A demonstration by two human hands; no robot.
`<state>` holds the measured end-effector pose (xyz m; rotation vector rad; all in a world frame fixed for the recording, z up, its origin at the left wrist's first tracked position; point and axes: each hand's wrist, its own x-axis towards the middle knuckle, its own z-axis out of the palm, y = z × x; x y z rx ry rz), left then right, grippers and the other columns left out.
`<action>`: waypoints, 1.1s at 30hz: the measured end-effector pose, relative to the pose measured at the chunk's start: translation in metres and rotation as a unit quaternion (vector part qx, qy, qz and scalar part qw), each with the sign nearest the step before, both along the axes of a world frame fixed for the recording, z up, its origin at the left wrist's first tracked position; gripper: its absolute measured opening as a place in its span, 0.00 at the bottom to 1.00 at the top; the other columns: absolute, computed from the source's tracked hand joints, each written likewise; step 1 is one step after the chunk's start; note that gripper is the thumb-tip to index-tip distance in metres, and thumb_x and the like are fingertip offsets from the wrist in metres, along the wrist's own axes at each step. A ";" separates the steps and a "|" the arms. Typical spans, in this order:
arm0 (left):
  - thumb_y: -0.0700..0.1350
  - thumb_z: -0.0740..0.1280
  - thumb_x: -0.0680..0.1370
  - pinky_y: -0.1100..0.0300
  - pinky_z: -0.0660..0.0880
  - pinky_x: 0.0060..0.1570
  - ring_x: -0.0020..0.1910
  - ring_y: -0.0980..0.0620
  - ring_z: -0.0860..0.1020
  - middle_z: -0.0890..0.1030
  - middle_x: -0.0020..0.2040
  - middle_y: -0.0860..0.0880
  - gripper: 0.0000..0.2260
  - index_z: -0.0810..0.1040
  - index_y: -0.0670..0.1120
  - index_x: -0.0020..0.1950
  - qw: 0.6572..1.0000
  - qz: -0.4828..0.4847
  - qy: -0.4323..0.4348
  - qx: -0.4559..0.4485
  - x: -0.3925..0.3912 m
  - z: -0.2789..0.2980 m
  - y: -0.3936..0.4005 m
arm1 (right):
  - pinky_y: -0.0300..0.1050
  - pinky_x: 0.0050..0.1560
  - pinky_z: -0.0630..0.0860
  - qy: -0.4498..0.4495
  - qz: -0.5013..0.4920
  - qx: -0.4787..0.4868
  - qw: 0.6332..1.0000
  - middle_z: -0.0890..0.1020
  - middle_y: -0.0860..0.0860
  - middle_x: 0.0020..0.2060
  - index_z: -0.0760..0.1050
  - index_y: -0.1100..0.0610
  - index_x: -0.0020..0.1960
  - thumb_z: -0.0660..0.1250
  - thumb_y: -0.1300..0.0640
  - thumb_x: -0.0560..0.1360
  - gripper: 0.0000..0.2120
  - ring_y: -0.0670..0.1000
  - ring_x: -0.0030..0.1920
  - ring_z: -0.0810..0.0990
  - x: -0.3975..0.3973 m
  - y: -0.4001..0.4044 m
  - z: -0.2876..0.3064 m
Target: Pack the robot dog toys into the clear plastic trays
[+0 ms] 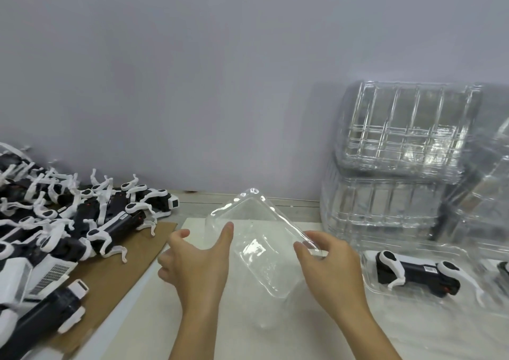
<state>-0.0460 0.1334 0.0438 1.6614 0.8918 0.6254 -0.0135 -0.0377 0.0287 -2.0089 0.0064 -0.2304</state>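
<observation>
Centre of the frame: a single clear, thin-walled plastic tray, tilted up on one corner above the pale table, not yet lying flat. Right hand pinching the tray's right edge between thumb and fingertips; left hand with fingers fairly straight and spread, flat against the tray's left side, steadying rather than clasping. Lower left of the frame: a jumbled heap of black-and-white robot dog toys on a brown cardboard sheet, legs tangled together. Right of the frame: a tall stack of empty clear ribbed trays against the wall, and below it one packed toy already seated in a tray. Step in hand, judging by this: setting the empty tray down open side up, ready for a toy. Best done with a light grip, since such thin plastic looks likely to buckle or crease; lowered flat and square on the table, close to the heap, cavity facing up. Worth lifting one toy clear of the tangle by its body, not by a leg
</observation>
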 end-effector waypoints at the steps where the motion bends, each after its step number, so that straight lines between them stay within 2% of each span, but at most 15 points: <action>1: 0.61 0.76 0.68 0.51 0.67 0.52 0.66 0.43 0.62 0.62 0.66 0.45 0.35 0.63 0.49 0.66 1.000 -0.006 0.007 0.003 -0.001 0.003 -0.002 | 0.39 0.47 0.70 -0.002 -0.010 0.007 1.000 0.83 0.39 0.45 0.81 0.45 0.52 0.71 0.51 0.75 0.07 0.44 0.51 0.79 0.000 0.001 0.000; 4: 0.65 0.74 0.68 0.48 0.75 0.55 0.57 0.41 0.74 0.60 0.60 0.52 0.37 0.58 0.52 0.65 0.996 -0.090 0.027 -0.011 -0.004 0.011 -0.007 | 0.42 0.46 0.68 -0.001 -0.048 0.013 0.999 0.80 0.39 0.45 0.78 0.45 0.50 0.69 0.49 0.75 0.04 0.45 0.50 0.76 -0.002 0.005 0.002; 6: 0.65 0.73 0.68 0.45 0.77 0.56 0.55 0.43 0.78 0.67 0.61 0.49 0.35 0.57 0.54 0.62 0.985 -0.163 0.057 -0.011 -0.005 0.016 -0.010 | 0.45 0.48 0.67 -0.003 -0.068 -0.005 0.998 0.78 0.39 0.43 0.73 0.44 0.47 0.68 0.48 0.75 0.04 0.47 0.49 0.74 -0.004 0.008 0.002; 9: 0.58 0.73 0.71 0.59 0.75 0.46 0.52 0.53 0.78 0.73 0.57 0.52 0.26 0.61 0.53 0.59 0.972 -0.224 0.065 0.030 -0.005 0.018 -0.016 | 0.47 0.44 0.69 -0.005 -0.068 -0.018 0.997 0.76 0.40 0.41 0.68 0.46 0.44 0.66 0.46 0.74 0.08 0.46 0.44 0.75 -0.007 0.012 0.002; 11: 0.51 0.71 0.74 0.69 0.69 0.37 0.46 0.65 0.76 0.75 0.52 0.57 0.16 0.68 0.53 0.57 0.971 -0.225 0.044 0.068 -0.005 0.016 -0.018 | 0.45 0.39 0.69 0.009 -0.048 -0.014 0.999 0.77 0.43 0.38 0.67 0.47 0.43 0.66 0.45 0.74 0.09 0.43 0.41 0.76 -0.007 0.013 0.002; 13: 0.44 0.67 0.76 0.73 0.68 0.33 0.41 0.70 0.75 0.76 0.46 0.61 0.08 0.73 0.53 0.54 0.976 -0.201 0.013 0.085 -0.004 0.013 -0.014 | 0.45 0.36 0.70 0.023 -0.018 -0.004 1.000 0.79 0.45 0.35 0.70 0.48 0.41 0.66 0.43 0.74 0.10 0.46 0.37 0.79 -0.007 0.013 0.003; 14: 0.42 0.65 0.77 0.74 0.67 0.36 0.43 0.69 0.76 0.77 0.47 0.61 0.09 0.75 0.53 0.55 0.979 -0.188 0.003 0.085 -0.004 0.010 -0.011 | 0.45 0.35 0.72 0.026 -0.001 0.003 1.000 0.80 0.46 0.32 0.71 0.49 0.39 0.65 0.43 0.75 0.12 0.48 0.36 0.80 -0.007 0.012 0.003; 16: 0.40 0.62 0.79 0.68 0.68 0.46 0.52 0.60 0.75 0.78 0.54 0.56 0.13 0.78 0.51 0.61 0.983 -0.164 0.002 0.078 -0.004 0.003 -0.002 | 0.48 0.37 0.75 0.021 0.027 0.008 0.999 0.79 0.49 0.29 0.71 0.54 0.33 0.64 0.43 0.76 0.18 0.52 0.33 0.82 -0.006 0.010 0.003; 18: 0.39 0.62 0.80 0.66 0.67 0.45 0.54 0.56 0.74 0.79 0.57 0.54 0.13 0.79 0.50 0.61 0.987 -0.141 0.000 0.071 -0.003 -0.002 0.007 | 0.48 0.37 0.74 -0.011 0.030 0.006 0.999 0.78 0.52 0.29 0.70 0.58 0.32 0.63 0.46 0.77 0.20 0.52 0.32 0.80 -0.004 0.008 0.002; 20: 0.38 0.62 0.80 0.65 0.68 0.45 0.54 0.55 0.75 0.80 0.55 0.54 0.11 0.80 0.49 0.58 0.989 -0.129 -0.008 0.070 -0.002 -0.005 0.016 | 0.38 0.34 0.70 -0.065 0.014 0.020 0.998 0.76 0.49 0.28 0.71 0.55 0.33 0.65 0.51 0.77 0.16 0.46 0.31 0.75 -0.003 0.008 0.003; 23: 0.35 0.60 0.78 0.61 0.69 0.46 0.54 0.55 0.77 0.80 0.50 0.59 0.13 0.80 0.50 0.54 0.988 -0.131 -0.018 0.077 -0.003 -0.003 0.025 | 0.34 0.42 0.67 -0.122 -0.002 0.030 0.992 0.75 0.42 0.42 0.73 0.45 0.43 0.67 0.54 0.75 0.05 0.41 0.44 0.74 -0.004 0.009 0.005; 26: 0.35 0.61 0.79 0.63 0.70 0.49 0.54 0.60 0.77 0.81 0.52 0.58 0.14 0.82 0.49 0.55 0.986 -0.143 -0.037 0.071 -0.003 -0.001 0.029 | 0.37 0.54 0.65 -0.136 0.005 0.003 0.991 0.71 0.40 0.53 0.72 0.40 0.56 0.66 0.54 0.76 0.12 0.41 0.56 0.71 -0.002 0.007 0.001; 28: 0.35 0.62 0.80 0.64 0.69 0.54 0.55 0.61 0.77 0.82 0.55 0.56 0.13 0.82 0.47 0.59 0.985 -0.158 -0.053 0.052 -0.003 -0.001 0.028 | 0.40 0.56 0.66 -0.110 0.033 0.006 0.993 0.72 0.39 0.55 0.71 0.40 0.63 0.66 0.55 0.77 0.17 0.42 0.57 0.71 -0.002 0.007 0.000; 31: 0.37 0.65 0.80 0.66 0.70 0.53 0.55 0.65 0.77 0.82 0.57 0.55 0.14 0.80 0.48 0.63 0.982 -0.161 -0.095 0.017 -0.003 0.000 0.026 | 0.40 0.53 0.69 -0.081 0.074 -0.004 0.994 0.71 0.36 0.55 0.71 0.36 0.60 0.65 0.57 0.77 0.18 0.41 0.55 0.74 -0.003 0.010 -0.003; 33: 0.40 0.69 0.78 0.66 0.72 0.51 0.57 0.61 0.78 0.82 0.57 0.53 0.14 0.79 0.50 0.63 0.984 -0.133 -0.120 -0.001 -0.004 0.001 0.026 | 0.38 0.51 0.69 -0.086 0.054 -0.020 0.995 0.72 0.40 0.57 0.75 0.39 0.59 0.64 0.60 0.78 0.17 0.41 0.53 0.75 -0.002 0.009 -0.006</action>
